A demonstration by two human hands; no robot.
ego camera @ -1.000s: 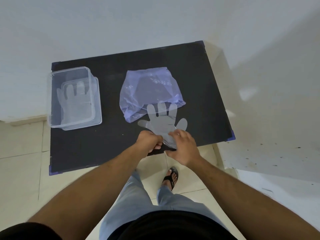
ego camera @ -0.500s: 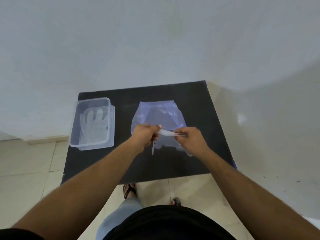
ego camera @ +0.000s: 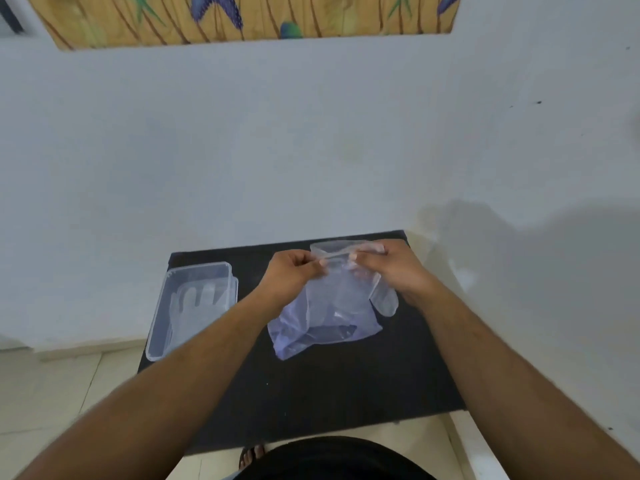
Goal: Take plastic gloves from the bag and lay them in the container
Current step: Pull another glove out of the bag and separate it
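A clear plastic glove (ego camera: 346, 289) hangs in the air over the black table (ego camera: 329, 386), cuff up and fingers down. My left hand (ego camera: 294, 275) pinches the cuff's left side and my right hand (ego camera: 391, 268) pinches its right side, stretching the cuff between them. Under the glove lies the bluish plastic bag (ego camera: 311, 334), crumpled on the table. At the table's left edge stands the clear container (ego camera: 162, 320) with another plastic glove (ego camera: 194, 306) lying flat inside.
A pale wall runs right behind the table, with a wooden picture (ego camera: 242, 15) high on it. A white ledge (ego camera: 478, 445) borders the table on the right. Tiled floor (ego camera: 52, 393) lies to the left, and a sandalled foot (ego camera: 251, 457) shows below the table's near edge.
Both hands lifted the glove off the table, from flat near the front edge to hanging above the bag. The camera tilted up, showing more wall.
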